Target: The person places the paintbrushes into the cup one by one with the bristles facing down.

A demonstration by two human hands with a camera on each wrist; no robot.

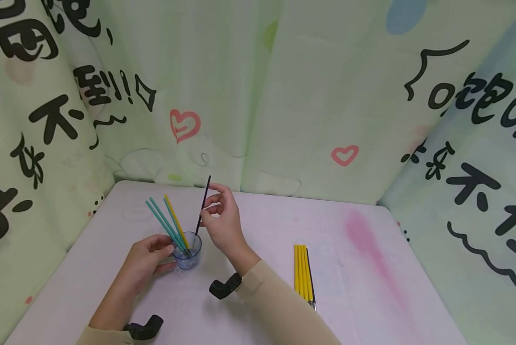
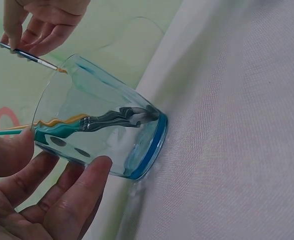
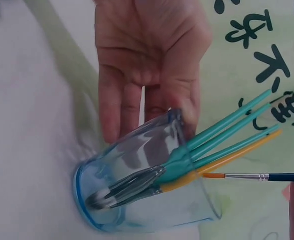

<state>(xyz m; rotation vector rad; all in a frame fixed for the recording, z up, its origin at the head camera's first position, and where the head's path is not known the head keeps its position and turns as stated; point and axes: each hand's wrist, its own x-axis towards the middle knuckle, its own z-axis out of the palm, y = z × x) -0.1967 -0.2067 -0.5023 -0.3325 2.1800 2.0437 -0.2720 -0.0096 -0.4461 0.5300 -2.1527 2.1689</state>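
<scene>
A clear blue-tinted cup (image 1: pixel 188 262) stands on the table, with three teal paintbrushes (image 3: pixel 227 125) and one yellow paintbrush (image 3: pixel 242 154) leaning inside, bristles down. My left hand (image 1: pixel 143 261) holds the cup from its left side, thumb by the rim and fingers against the wall. Above the cup's right side, my right hand (image 1: pixel 225 223) pinches a dark-handled paintbrush (image 1: pixel 203 201) by its handle. This brush points downward, and its orange-brown bristles (image 3: pixel 213 175) are at the cup's mouth, well above the bottom.
Several yellow paintbrushes (image 1: pixel 302 273) lie side by side on the table to the right, a dark-handled one (image 1: pixel 311 275) along their edge. The white table (image 1: pixel 258 316) has a pink smear (image 1: pixel 370 244). Printed pale green curtains (image 1: pixel 258 96) hang around its back and sides.
</scene>
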